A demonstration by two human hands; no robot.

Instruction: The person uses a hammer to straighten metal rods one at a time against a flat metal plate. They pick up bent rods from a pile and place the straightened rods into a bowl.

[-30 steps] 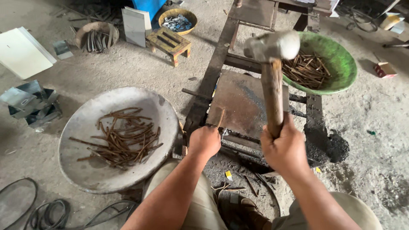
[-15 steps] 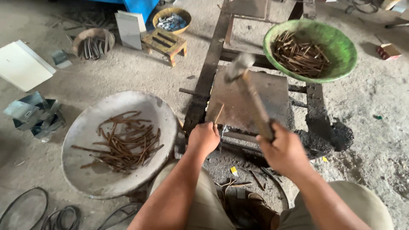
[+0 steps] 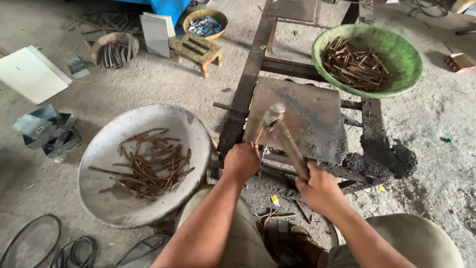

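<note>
Currently: right hand (image 3: 320,187) fisted on hammer (image 3: 285,141), left hand (image 3: 242,161) pinching rusty rod (image 3: 256,135) at steel plate's (image 3: 302,124) near-left edge; a glancing blow risks struck fingers

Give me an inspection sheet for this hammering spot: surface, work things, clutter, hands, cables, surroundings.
Surface: rusty steel plate on a dark metal frame, used as an anvil; grey dust on it.
Work things: hammer with its head down at the plate; thin rusty rod held on the plate edge.
Clutter: grey pan of bent rusty rods; green basin of rods.
Hands: left hand in a closed grip on the rod; right hand in a closed grip on the hammer handle.
Cables: black cable coils on the floor.
Surroundings: dirt floor, small wooden stool, white boards.
</note>
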